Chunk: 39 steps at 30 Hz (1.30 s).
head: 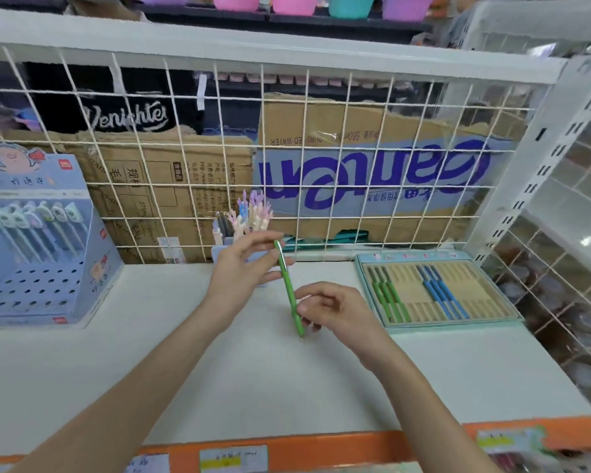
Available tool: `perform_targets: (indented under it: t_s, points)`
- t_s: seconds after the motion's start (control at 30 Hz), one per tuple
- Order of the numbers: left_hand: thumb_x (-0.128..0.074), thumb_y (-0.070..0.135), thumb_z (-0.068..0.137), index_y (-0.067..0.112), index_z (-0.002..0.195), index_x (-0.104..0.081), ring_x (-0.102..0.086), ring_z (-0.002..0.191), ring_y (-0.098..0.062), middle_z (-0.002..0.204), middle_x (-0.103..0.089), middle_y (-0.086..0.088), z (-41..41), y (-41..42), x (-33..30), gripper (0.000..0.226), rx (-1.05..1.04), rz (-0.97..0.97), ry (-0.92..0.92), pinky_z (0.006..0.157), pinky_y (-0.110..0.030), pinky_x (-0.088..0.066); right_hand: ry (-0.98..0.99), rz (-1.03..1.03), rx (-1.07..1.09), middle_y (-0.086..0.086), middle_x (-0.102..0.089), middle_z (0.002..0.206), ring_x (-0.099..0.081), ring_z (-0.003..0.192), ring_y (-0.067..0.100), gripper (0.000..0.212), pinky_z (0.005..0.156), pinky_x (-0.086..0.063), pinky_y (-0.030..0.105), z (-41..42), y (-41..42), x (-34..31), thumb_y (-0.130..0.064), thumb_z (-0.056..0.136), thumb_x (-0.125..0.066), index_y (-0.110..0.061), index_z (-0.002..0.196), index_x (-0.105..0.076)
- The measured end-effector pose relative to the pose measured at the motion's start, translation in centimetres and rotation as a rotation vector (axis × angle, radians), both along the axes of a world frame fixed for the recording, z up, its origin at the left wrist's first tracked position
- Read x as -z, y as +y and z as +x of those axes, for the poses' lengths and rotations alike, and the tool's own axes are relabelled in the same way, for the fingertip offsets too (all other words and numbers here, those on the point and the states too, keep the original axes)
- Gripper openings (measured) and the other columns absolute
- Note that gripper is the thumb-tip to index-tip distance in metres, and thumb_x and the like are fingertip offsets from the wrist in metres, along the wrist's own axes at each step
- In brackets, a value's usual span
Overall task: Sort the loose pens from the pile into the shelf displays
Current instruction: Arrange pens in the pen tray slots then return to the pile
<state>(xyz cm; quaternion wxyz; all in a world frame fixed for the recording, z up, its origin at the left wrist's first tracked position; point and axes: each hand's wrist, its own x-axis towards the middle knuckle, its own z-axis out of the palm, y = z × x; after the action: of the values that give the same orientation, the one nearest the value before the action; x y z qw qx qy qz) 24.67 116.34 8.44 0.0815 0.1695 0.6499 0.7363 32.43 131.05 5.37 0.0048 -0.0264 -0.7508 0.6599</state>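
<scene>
One green pen [289,288], held in mid-air above white shelf [253,370], steeply tilted, clip end uppermost, tip lowest, just over shelf surface. Lower barrel pinched by right hand [335,310]; fingers [309,319] curled round barrel near tip. Upper end touched by left hand [244,264]; fingers there spread and mostly straight, thumb and forefinger resting against clip end; firm grip or light contact: cannot tell.

One flat display tray [437,327], pale blue rim, lying on shelf to right of hands, near back corner. Contents: three green pens [388,298] side by side in left slots, three blue pens [442,295] side by side right of centre, remaining slots showing bare tan card.

One stepped blue display stand [45,285], far left on shelf, cartoon pig header card, perforated front face; row of pale-capped pens [31,227] standing slanted in top holes.

One small pale blue pen cup [224,249], at back of shelf, partly hidden behind left hand; pastel novelty pens [253,213] upright inside, lilac, pink and cream tops.

One white wire grid [287,158] as back wall; cardboard boxes [372,165] behind, one with large blue lettering upside down.

One orange shelf edge strip [321,445] at front, with price labels [232,457].
</scene>
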Motion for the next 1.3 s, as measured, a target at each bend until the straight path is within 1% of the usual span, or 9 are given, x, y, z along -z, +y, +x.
perform_targets:
  t_s: [0.2,0.33,0.4,0.57,0.7,0.87,1.07,1.17,1.3]
  points:
    - [-0.053,-0.003,0.09,0.01,0.106,-0.06,-0.07,0.084,-0.015,0.105,-0.064,-0.006,1.5,6.4,1.2,0.022,0.206,-0.01,0.008,0.07,-0.02,-0.055,0.008,0.021,0.175,0.001,-0.064,0.071,-0.055,0.054,0.0,0.015,0.054,-0.043,0.014,2.7,4.5,0.3,0.001,0.086,-0.062,-0.001,0.1,-0.067]
    - [-0.056,-0.004,0.088,0.016,0.113,-0.057,-0.062,0.096,0.001,0.104,-0.064,0.005,1.9,10.7,1.8,0.032,0.272,-0.053,0.141,0.083,-0.017,-0.049,0.029,0.05,0.296,0.0,-0.061,0.069,-0.055,0.054,-0.003,0.013,0.056,-0.043,0.012,3.5,8.2,-0.2,0.003,0.083,-0.064,-0.008,0.091,-0.065]
    - [-0.056,0.001,0.09,0.022,0.123,-0.048,-0.058,0.106,0.0,0.111,-0.061,0.006,2.0,12.2,2.7,0.04,0.295,-0.084,0.173,0.09,-0.013,-0.044,0.034,0.094,0.36,-0.001,-0.06,0.068,-0.055,0.055,-0.003,0.014,0.058,-0.045,0.012,3.4,10.5,-0.4,0.003,0.081,-0.066,-0.01,0.087,-0.064]
    - [-0.057,0.016,0.092,0.023,0.137,-0.039,-0.039,0.122,0.004,0.134,-0.048,0.008,2.0,13.5,7.3,0.049,0.207,-0.432,0.488,0.098,-0.001,-0.024,0.034,0.197,0.513,0.002,-0.062,0.066,-0.056,0.049,-0.004,0.014,0.051,-0.045,0.015,1.7,16.1,-0.4,-0.002,0.083,-0.067,-0.003,0.096,-0.063]
    - [-0.051,0.04,0.092,0.022,0.14,-0.036,-0.023,0.13,0.003,0.142,-0.034,0.01,1.8,13.6,10.6,0.054,0.282,-0.652,0.773,0.115,-0.029,-0.017,-0.024,0.254,0.506,-0.002,-0.06,0.06,-0.053,0.044,-0.008,0.02,0.05,-0.041,0.007,-0.4,18.4,0.7,-0.001,0.081,-0.068,0.004,0.1,-0.063]
    - [-0.04,0.049,0.09,0.018,0.134,-0.045,-0.025,0.134,-0.015,0.14,-0.046,-0.005,1.4,14.6,12.8,0.054,0.293,-0.748,1.037,0.109,-0.048,-0.012,-0.117,0.328,0.408,0.005,-0.054,0.061,-0.047,0.048,-0.003,0.014,0.052,-0.036,0.007,-2.3,19.4,3.2,-0.002,0.081,-0.068,0.006,0.093,-0.066]
    - [-0.04,0.046,0.092,0.023,0.131,-0.042,-0.03,0.134,-0.021,0.136,-0.05,-0.006,1.6,16.1,14.2,0.045,0.284,-0.75,1.085,0.113,-0.043,-0.02,-0.162,0.316,0.376,-0.002,-0.055,0.064,-0.047,0.056,0.001,0.017,0.06,-0.038,0.009,-3.0,20.0,5.3,-0.006,0.08,-0.072,0.004,0.093,-0.068]
    - [-0.043,0.044,0.093,0.02,0.129,-0.05,-0.032,0.134,-0.024,0.135,-0.05,-0.007,1.5,16.5,14.5,0.044,0.285,-0.75,1.09,0.111,-0.045,-0.02,-0.169,0.358,0.341,-0.008,-0.056,0.064,-0.049,0.048,-0.008,0.015,0.056,-0.038,0.004,-3.2,20.1,5.8,-0.006,0.08,-0.071,0.002,0.093,-0.069]
    - [-0.04,0.044,0.095,0.02,0.127,-0.053,-0.029,0.136,-0.023,0.136,-0.05,-0.006,1.3,16.7,14.7,0.043,0.31,-0.762,1.091,0.114,-0.042,-0.014,-0.171,0.485,0.305,0.006,-0.065,0.075,-0.051,0.057,0.0,0.012,0.06,-0.04,0.015,-3.2,19.5,6.3,-0.008,0.082,-0.07,0.001,0.09,-0.071]
